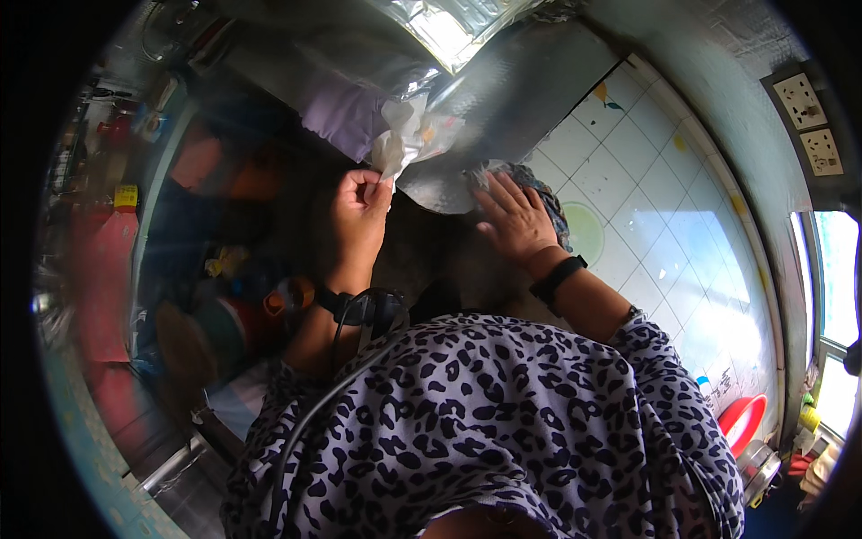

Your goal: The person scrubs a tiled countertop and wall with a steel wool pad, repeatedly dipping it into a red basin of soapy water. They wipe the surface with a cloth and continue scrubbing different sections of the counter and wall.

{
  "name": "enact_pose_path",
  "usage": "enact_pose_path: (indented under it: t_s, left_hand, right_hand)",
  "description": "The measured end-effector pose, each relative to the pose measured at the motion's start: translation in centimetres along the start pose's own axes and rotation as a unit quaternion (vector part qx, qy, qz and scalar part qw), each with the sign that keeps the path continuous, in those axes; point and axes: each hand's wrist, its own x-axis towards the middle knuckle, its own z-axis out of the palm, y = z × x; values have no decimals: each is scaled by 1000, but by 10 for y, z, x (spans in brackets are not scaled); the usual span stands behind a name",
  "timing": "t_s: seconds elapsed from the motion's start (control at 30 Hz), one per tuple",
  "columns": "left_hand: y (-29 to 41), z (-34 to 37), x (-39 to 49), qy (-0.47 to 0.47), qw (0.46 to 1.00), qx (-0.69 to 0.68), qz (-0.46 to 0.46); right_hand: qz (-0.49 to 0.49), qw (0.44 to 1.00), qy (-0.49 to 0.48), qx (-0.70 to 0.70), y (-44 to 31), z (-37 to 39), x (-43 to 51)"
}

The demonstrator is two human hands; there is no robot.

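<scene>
My left hand [363, 199] pinches a crumpled white plastic bag [401, 145] between thumb and fingertips, at the near side of a grey metallic surface [441, 192]. A clear, partly printed part of the bag spreads to the right. Beside it lies a purple cloth [340, 114]. My right hand [515, 212] rests with fingers spread on a dark patterned bundle [549, 195] that has clear plastic at its left end. The bundle sits at the right edge of the grey surface; whether the fingers grip it is not clear.
Shiny foil [451, 40] covers something at the top. White tiles [636, 182] with a round pale green item [582, 232] lie to the right. A red-rimmed basin [741, 421] and a metal pot [761, 468] stand at lower right. Wall sockets [799, 101] are at upper right.
</scene>
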Motion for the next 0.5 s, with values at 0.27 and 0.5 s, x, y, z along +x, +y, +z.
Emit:
enact_pose_path:
  t_s: [0.27, 0.5]
  left_hand:
    - [3, 2, 4, 1, 1000, 23, 3]
    - [-3, -17, -2, 19, 999, 25, -7]
  right_hand:
    - [-142, 979, -141, -24, 19, -10, -45]
    - [105, 994, 33, -14, 90, -10, 74]
